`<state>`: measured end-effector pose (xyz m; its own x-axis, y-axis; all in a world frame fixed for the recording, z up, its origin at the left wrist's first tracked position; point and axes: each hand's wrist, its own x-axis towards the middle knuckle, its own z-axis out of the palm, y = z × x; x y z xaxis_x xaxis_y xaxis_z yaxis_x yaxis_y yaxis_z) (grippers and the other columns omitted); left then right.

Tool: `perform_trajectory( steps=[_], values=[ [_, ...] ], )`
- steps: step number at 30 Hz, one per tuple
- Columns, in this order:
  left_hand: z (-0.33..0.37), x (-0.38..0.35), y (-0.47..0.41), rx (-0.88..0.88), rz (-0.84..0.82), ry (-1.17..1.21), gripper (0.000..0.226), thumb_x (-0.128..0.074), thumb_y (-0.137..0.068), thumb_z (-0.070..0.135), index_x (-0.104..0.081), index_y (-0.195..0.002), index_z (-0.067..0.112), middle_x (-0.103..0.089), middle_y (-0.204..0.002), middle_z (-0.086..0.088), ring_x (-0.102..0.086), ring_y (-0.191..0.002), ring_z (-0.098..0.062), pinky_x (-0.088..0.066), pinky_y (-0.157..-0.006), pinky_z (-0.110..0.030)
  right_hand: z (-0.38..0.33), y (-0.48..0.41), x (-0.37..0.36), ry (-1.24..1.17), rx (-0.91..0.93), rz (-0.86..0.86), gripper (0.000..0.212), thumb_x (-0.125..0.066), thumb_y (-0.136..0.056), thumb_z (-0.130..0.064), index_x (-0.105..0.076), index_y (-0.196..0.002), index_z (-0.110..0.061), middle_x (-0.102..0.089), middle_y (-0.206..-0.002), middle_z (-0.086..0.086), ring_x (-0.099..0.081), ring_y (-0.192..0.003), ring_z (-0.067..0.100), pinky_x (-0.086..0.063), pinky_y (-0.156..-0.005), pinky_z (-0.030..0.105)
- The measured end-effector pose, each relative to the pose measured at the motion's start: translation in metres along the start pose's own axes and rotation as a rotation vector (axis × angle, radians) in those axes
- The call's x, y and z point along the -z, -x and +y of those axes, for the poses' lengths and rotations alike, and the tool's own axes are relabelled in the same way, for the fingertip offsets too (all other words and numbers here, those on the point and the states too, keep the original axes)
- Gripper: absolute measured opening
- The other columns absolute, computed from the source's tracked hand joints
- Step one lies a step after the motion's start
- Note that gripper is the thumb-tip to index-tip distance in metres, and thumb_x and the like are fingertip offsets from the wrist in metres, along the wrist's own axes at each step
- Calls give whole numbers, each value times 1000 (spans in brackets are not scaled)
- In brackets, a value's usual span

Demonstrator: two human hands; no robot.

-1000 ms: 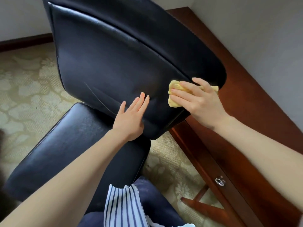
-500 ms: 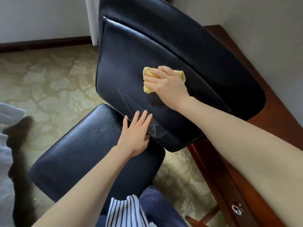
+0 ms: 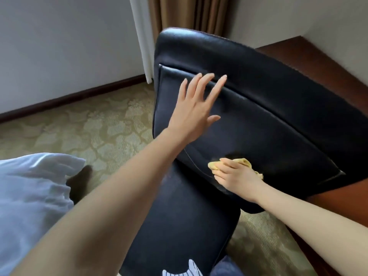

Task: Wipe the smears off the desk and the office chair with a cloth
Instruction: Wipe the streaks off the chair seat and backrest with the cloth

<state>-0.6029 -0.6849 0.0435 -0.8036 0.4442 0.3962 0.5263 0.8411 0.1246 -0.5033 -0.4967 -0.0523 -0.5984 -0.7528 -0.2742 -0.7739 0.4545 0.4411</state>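
While pressing cloth (image 3: 245, 162) flat-fingered, R hand (image 3: 237, 176): 6 o'clock on chair back (image 3: 278, 120).
L hand (image 3: 196, 110): fingers spread, empty, 10 o'clock on back.

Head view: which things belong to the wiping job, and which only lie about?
Job: yellow cloth, office chair, desk, right hand pressing the cloth, left hand.
Lying about: white bedding, curtain, patterned carpet.
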Motion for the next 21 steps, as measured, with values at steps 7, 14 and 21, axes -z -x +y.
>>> perform_trajectory(
  steps=[7,14,21],
  values=[
    [-17,15,-72,-244,-28,-212,127,-69,-55,74,-6,-153,21,-12,-160,-6,-7,-147,-30,-9,-113,-57,19,11,9,-110,-228,438,28,-53,-85,-4,-75,-98,-15,-68,-117,-3,-60,-115,12,-39,-105,33],
    [-26,7,-80,-220,76,-173,123,-73,-49,74,-23,-150,24,-32,-152,-6,-24,-142,-28,-14,-109,-63,45,-20,12,-86,-385,749,26,-58,-87,-4,-73,-107,-12,-63,-125,1,-62,-112,14,-40,-99,33],
    [-45,20,-70,-104,72,-229,120,-70,-53,75,-24,-150,22,-33,-151,-7,-26,-142,-27,-19,-108,-60,58,-57,15,-85,-455,959,20,-71,-83,-14,-75,-103,-16,-64,-122,-4,-63,-109,9,-41,-92,26]
  ],
)
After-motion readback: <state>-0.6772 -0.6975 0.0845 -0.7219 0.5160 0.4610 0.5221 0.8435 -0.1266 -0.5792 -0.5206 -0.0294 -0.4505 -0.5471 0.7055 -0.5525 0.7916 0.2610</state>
